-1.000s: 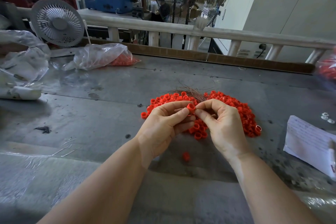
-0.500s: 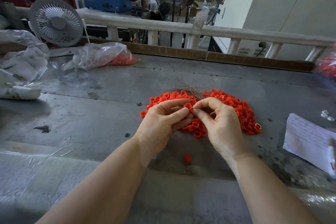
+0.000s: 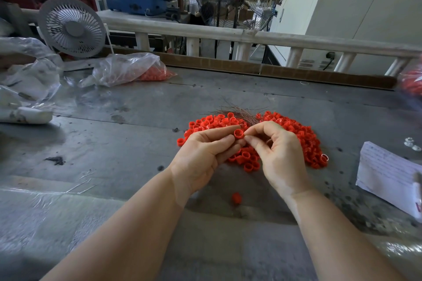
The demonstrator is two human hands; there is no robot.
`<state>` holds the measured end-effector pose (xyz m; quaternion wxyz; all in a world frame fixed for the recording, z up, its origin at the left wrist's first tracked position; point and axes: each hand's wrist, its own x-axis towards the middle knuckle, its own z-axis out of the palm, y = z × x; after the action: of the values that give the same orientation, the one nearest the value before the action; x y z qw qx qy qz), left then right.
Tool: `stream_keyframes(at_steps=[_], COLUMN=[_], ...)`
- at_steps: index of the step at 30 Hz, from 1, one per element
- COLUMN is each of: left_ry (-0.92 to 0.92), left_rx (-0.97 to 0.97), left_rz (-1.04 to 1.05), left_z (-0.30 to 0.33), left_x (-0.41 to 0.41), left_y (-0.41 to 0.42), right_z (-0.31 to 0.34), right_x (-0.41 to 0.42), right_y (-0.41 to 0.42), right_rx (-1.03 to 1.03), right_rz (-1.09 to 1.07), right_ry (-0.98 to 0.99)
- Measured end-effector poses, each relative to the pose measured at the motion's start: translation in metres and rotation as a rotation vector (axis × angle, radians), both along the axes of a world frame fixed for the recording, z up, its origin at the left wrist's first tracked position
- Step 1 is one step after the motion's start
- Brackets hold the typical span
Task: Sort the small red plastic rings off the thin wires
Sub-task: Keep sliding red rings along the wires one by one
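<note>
A heap of small red plastic rings (image 3: 296, 134) lies on the grey metal table (image 3: 127, 143), with a bundle of thin wires (image 3: 237, 113) on its far side. My left hand (image 3: 205, 155) pinches one red ring (image 3: 238, 133) between thumb and fingers above the heap. My right hand (image 3: 278, 153) meets it from the right, thumb and forefinger pinched at the ring's edge; whether a wire is between them is too fine to tell. One loose ring (image 3: 236, 198) lies near the table's front, between my forearms.
A clear bag with red rings (image 3: 137, 70) and a small white fan (image 3: 72, 27) sit at the back left, crumpled plastic (image 3: 25, 84) further left. A written paper sheet (image 3: 388, 175) lies at the right. A railing (image 3: 251, 36) runs behind the table.
Both hands stay together over the heap with only small finger movements. The pinched ring has turned slightly, its opening now facing me.
</note>
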<state>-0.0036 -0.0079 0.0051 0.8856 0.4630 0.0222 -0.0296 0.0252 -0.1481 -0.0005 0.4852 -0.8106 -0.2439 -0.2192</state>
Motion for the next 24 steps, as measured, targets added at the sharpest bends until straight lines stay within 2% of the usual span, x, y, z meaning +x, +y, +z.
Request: stream_keyframes(at_steps=[11,24], left_ry=[-0.017,-0.043], left_rx=[0.068,0.011], left_rz=[0.040,-0.002], left_z=[-0.0041,-0.0053], left_x=[0.0021,0.0032], left_y=[0.0016,0.0038], right_z=[-0.0006,0.0004], right_x=[0.0001,-0.0015], right_y=[0.0006,0.0018], right_rx=[-0.008,-0.007], right_rz=[0.036,0.024], right_ry=[-0.026,-0.022])
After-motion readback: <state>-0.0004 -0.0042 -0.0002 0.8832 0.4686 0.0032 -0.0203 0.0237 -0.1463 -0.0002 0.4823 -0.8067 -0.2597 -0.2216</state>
